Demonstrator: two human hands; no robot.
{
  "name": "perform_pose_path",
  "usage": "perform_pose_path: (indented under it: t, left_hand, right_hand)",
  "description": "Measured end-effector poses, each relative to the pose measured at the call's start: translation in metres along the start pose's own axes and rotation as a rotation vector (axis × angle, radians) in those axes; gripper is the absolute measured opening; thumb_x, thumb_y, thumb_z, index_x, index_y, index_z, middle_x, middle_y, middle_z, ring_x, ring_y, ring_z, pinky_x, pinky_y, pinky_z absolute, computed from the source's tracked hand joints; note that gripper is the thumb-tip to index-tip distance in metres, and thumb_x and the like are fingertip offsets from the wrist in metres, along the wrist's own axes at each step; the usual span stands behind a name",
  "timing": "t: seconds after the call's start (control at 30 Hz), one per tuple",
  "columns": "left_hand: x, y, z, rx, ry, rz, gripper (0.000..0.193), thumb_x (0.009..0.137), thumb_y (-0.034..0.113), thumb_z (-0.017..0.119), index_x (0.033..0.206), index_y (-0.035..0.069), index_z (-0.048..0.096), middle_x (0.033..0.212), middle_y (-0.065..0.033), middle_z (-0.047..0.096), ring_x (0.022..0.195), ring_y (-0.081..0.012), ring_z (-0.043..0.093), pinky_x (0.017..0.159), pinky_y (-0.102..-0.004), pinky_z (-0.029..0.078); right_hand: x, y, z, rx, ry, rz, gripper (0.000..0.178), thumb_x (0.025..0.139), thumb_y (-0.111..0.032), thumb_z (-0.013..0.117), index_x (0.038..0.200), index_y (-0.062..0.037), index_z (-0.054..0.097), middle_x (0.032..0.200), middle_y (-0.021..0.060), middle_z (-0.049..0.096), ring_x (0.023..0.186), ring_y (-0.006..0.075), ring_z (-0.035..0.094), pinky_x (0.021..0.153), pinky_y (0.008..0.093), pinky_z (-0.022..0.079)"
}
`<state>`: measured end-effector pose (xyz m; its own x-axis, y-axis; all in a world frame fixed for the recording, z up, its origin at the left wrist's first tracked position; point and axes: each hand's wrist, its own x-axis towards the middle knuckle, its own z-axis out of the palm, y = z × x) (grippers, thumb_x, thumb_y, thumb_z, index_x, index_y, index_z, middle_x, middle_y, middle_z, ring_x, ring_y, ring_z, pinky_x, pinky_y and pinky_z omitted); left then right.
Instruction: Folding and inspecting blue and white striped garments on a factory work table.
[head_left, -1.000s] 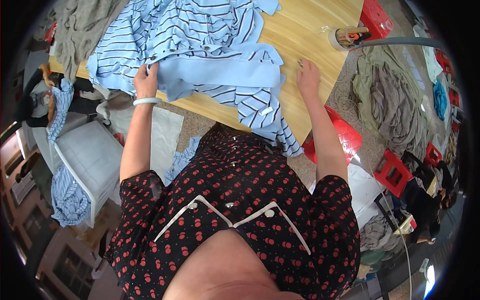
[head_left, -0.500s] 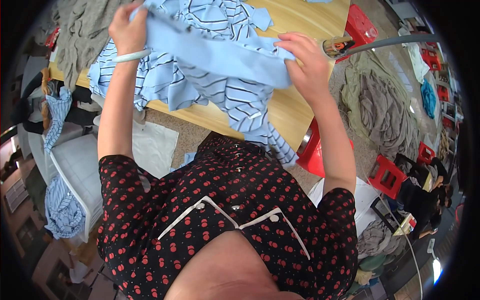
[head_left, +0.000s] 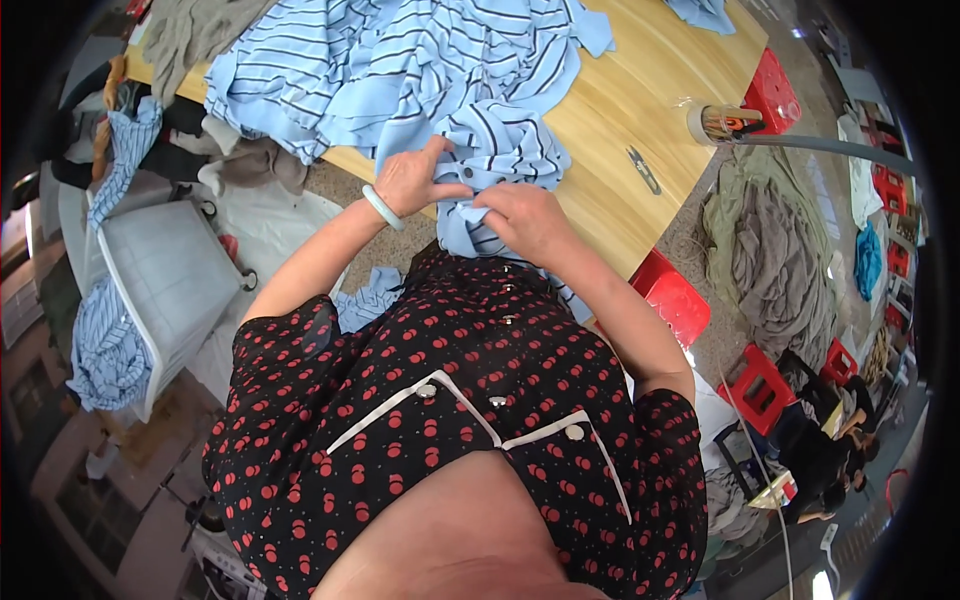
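A light blue knit shirt (head_left: pixel 505 135) with dark stripes and small dark buttons lies bunched at the table's near edge, its lower part hanging toward my lap. My left hand (head_left: pixel 410 183), with a pale bangle at the wrist, grips the buttoned edge from the left, thumb and forefinger on either side of a button. From the right, my right hand (head_left: pixel 527 222) pinches the same edge just below, fingers curled. The two hands almost meet. Cloth hides some of the fingertips. Behind them spreads a heap of matching striped garments (head_left: pixel 350 70).
Thread snips (head_left: pixel 644 170) lie on the wooden table (head_left: pixel 610 215), right of the shirt. A clear cup of tools (head_left: pixel 712 124) stands at its right edge. Red stools (head_left: pixel 672 298) are beside the table. Grey cloth (head_left: pixel 785 245) is piled at right; a white bin (head_left: pixel 165 290) stands at left.
Both hands have come down and closer together, from holding the blue cloth stretched out in the air to gripping its buttoned edge at the table's near side. The thread snips now show.
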<state>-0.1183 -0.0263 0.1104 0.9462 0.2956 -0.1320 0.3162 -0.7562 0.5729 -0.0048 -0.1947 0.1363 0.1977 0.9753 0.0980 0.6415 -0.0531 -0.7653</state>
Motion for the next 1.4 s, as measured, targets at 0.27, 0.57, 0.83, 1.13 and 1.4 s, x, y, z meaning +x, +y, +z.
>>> perform_pose_path:
  t: [0.27, 0.57, 0.83, 1.13, 1.4]
  left_hand:
    - [0.001, -0.006, 0.006, -0.286, -0.100, -0.096, 0.032, 0.077, 0.031, 0.054, 0.084, 0.001, 0.057, 0.069, -0.0136, 0.058, 0.062, -0.0269, 0.055, 0.058, -0.0328, 0.042]
    - [0.014, -0.006, -0.007, -0.559, -0.280, -0.086, 0.021, 0.077, 0.020, 0.055, 0.086, 0.001, 0.058, 0.071, -0.0079, 0.057, 0.064, -0.0153, 0.052, 0.059, -0.0273, 0.041]
    - [0.035, 0.025, -0.026, -0.270, -0.061, 0.132, 0.022, 0.076, 0.021, 0.053, 0.081, 0.000, 0.056, 0.067, -0.0061, 0.053, 0.063, -0.0167, 0.050, 0.058, -0.0275, 0.040]
    - [0.036, 0.054, -0.027, -0.817, -0.170, -0.314, 0.019, 0.078, 0.023, 0.053, 0.076, 0.005, 0.057, 0.063, 0.0050, 0.049, 0.058, -0.0025, 0.041, 0.051, -0.0184, 0.033]
    - [0.031, 0.055, -0.001, -0.808, -0.037, -0.326, 0.020, 0.076, 0.022, 0.055, 0.074, 0.003, 0.058, 0.060, 0.0039, 0.049, 0.054, -0.0031, 0.039, 0.047, -0.0199, 0.031]
  right_hand:
    - [0.006, 0.007, 0.011, 0.026, 0.083, 0.076, 0.010, 0.074, -0.007, 0.051, 0.083, -0.0050, 0.057, 0.074, 0.0108, 0.056, 0.070, 0.0279, 0.055, 0.061, 0.0348, 0.043]
    - [0.008, 0.003, 0.003, 0.198, 0.231, 0.147, 0.014, 0.077, -0.006, 0.049, 0.087, -0.0036, 0.058, 0.074, 0.0088, 0.058, 0.065, 0.0200, 0.055, 0.059, 0.0282, 0.042]
    - [0.014, 0.000, -0.006, 0.241, 0.296, 0.242, 0.014, 0.077, -0.009, 0.050, 0.088, -0.0050, 0.058, 0.069, 0.0073, 0.056, 0.058, 0.0137, 0.051, 0.055, 0.0251, 0.040]
    - [0.014, -0.009, -0.020, 0.334, 0.253, 0.473, 0.013, 0.072, -0.008, 0.053, 0.084, -0.0031, 0.057, 0.068, 0.0002, 0.056, 0.059, 0.0049, 0.048, 0.054, 0.0205, 0.039]
    - [0.012, 0.013, -0.008, 0.636, 0.340, 0.587, 0.013, 0.068, -0.011, 0.056, 0.078, -0.0030, 0.058, 0.068, 0.0040, 0.060, 0.062, 0.0117, 0.056, 0.058, 0.0252, 0.043]
